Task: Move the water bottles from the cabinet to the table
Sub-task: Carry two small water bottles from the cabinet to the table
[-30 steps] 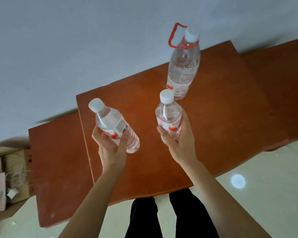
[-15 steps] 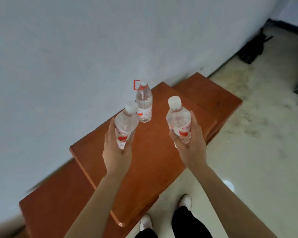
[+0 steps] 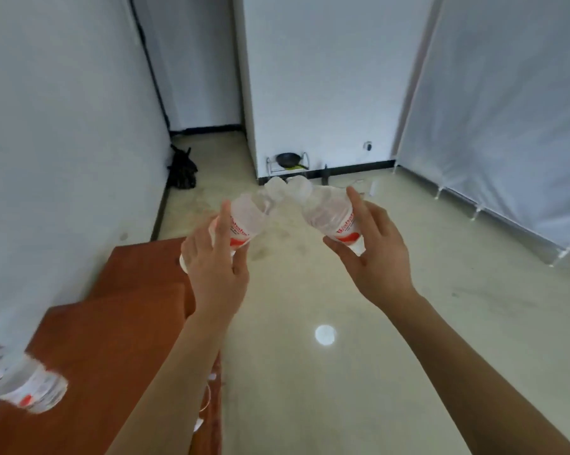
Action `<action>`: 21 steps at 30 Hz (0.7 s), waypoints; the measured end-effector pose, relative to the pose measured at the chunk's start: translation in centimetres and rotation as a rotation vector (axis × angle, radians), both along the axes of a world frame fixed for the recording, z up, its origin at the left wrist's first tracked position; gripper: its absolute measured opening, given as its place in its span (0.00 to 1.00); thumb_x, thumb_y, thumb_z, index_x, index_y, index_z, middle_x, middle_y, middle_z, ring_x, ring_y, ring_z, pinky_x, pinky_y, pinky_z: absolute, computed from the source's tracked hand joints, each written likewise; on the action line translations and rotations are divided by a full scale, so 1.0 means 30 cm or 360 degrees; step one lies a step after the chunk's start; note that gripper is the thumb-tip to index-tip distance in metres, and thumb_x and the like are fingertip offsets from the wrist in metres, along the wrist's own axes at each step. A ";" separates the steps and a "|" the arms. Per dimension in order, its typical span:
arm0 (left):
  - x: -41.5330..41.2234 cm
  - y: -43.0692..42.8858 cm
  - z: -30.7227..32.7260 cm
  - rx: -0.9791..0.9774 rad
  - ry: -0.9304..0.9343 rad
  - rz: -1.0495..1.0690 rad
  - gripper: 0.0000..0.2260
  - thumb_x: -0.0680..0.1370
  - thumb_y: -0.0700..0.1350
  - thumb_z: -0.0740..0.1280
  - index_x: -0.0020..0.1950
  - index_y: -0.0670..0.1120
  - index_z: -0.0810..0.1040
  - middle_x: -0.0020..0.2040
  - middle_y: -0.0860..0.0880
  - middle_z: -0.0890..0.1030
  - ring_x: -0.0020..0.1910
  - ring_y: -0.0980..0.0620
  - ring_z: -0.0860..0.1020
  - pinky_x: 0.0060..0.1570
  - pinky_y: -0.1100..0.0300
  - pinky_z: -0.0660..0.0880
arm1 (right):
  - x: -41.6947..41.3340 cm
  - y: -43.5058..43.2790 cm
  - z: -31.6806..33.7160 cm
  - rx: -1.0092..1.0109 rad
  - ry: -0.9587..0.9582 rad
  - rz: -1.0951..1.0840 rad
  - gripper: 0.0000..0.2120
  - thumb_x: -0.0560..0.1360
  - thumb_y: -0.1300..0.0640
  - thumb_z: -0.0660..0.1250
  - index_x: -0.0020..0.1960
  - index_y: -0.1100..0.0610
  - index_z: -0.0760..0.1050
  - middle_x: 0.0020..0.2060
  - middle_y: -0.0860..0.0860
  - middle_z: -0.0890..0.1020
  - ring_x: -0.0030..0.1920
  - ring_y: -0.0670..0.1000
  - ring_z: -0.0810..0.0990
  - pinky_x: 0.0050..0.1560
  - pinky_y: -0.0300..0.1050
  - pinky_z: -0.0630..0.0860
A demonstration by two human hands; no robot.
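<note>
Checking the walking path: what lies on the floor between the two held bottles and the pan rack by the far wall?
In the head view, bare floor separates the bottles in the left hand and right hand from the pan rack.

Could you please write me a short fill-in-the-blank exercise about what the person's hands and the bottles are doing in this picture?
1. Each hand holds one small water ____.
2. The left hand and the right hand tilt their bottles so the caps lean ____ each other.
3. A bigger bottle stands on the ____ wooden cabinet.
4. A dark pan sits on a rack against the far ____.

Missing words: bottle; toward; reddish-brown; wall
</note>
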State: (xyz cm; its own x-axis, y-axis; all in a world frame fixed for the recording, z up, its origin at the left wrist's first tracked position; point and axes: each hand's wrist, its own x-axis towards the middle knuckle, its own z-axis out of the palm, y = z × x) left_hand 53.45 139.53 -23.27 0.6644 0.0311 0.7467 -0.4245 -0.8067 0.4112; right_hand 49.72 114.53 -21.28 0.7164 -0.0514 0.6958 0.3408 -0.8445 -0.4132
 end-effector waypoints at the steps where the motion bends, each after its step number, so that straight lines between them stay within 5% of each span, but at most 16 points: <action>1: -0.009 -0.071 0.004 0.0038 0.0005 -0.0064 0.29 0.80 0.48 0.66 0.79 0.50 0.59 0.66 0.38 0.74 0.63 0.37 0.73 0.64 0.38 0.69 | -0.037 -0.073 0.008 -0.0036 -0.0044 -0.0069 0.36 0.77 0.44 0.71 0.80 0.47 0.59 0.65 0.54 0.76 0.58 0.57 0.78 0.54 0.60 0.80; 10: -0.503 -1.307 0.045 0.0319 -0.0149 -0.1057 0.36 0.75 0.41 0.74 0.79 0.50 0.61 0.66 0.38 0.76 0.64 0.36 0.75 0.60 0.37 0.72 | -1.022 -1.100 0.022 -0.0314 -0.0123 -0.1098 0.35 0.76 0.46 0.73 0.79 0.48 0.63 0.62 0.54 0.78 0.58 0.56 0.77 0.61 0.60 0.75; 21: -1.057 -2.275 0.005 0.0537 -0.0364 -0.1710 0.35 0.71 0.37 0.75 0.75 0.49 0.67 0.64 0.43 0.77 0.60 0.38 0.76 0.61 0.37 0.70 | -1.800 -1.768 0.012 -0.0337 0.0046 -0.1835 0.37 0.76 0.45 0.69 0.80 0.45 0.56 0.66 0.56 0.75 0.64 0.60 0.76 0.67 0.70 0.69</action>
State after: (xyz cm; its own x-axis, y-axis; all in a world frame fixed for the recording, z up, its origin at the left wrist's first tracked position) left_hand 21.74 71.27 -23.11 0.0744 -0.6941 0.7161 -0.9970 -0.0370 0.0677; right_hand -4.30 61.50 -20.91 0.3371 -0.5657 0.7526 -0.6786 -0.7001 -0.2223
